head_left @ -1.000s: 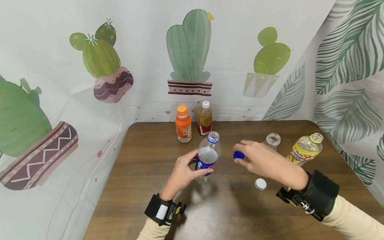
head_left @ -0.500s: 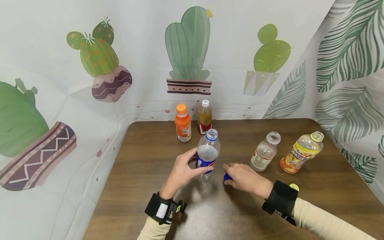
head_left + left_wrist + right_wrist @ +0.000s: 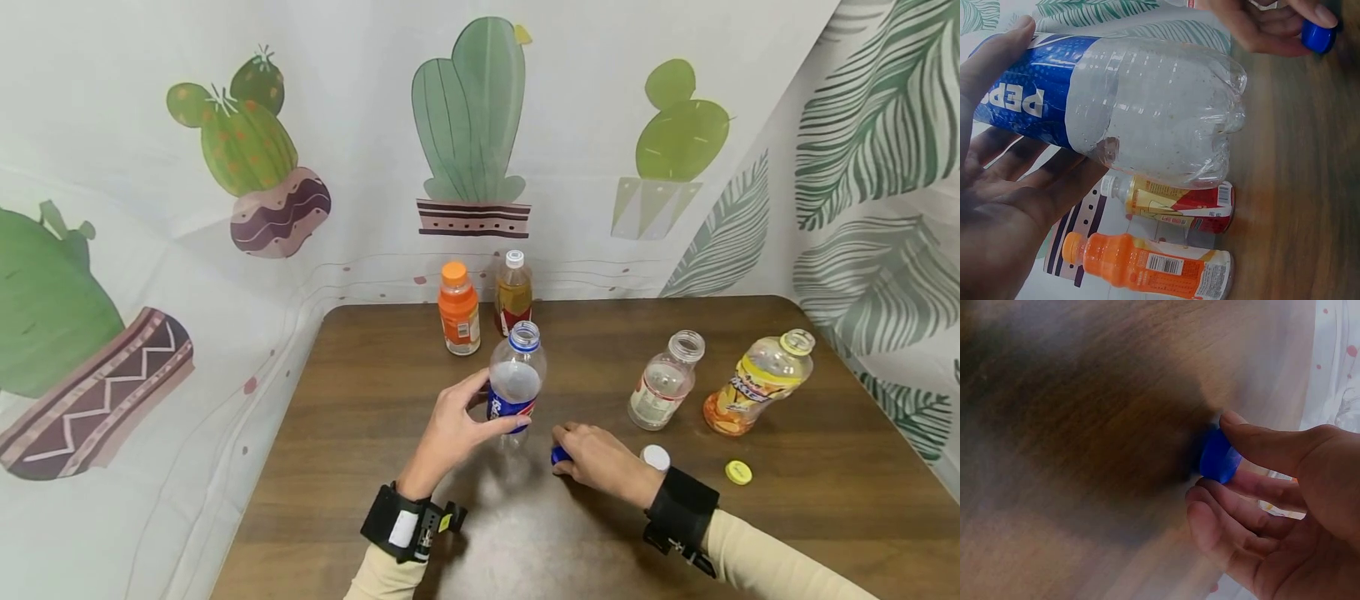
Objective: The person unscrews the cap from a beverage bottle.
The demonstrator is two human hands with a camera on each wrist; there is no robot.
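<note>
My left hand (image 3: 457, 425) grips a clear uncapped cola bottle (image 3: 516, 379) with a blue label, standing upright near the middle of the wooden table (image 3: 360, 400). In the left wrist view the cola bottle (image 3: 1147, 109) lies across my palm (image 3: 1004, 206). My right hand (image 3: 596, 458) pinches a blue cap (image 3: 558, 455) low at the table surface, just right of the bottle's base. The right wrist view shows the blue cap (image 3: 1217, 456) between thumb and fingers, right at the wood.
An orange bottle (image 3: 458, 310) and an amber bottle (image 3: 513, 295) stand capped at the back edge. Two uncapped bottles, one clear (image 3: 664, 381) and one yellow-labelled (image 3: 757, 382), stand to the right. A white cap (image 3: 656, 457) and a yellow cap (image 3: 738, 472) lie on the table.
My right hand carried the blue cap from beside the bottle's neck down to the table near the bottle's base. The left hand kept its hold on the bottle.
</note>
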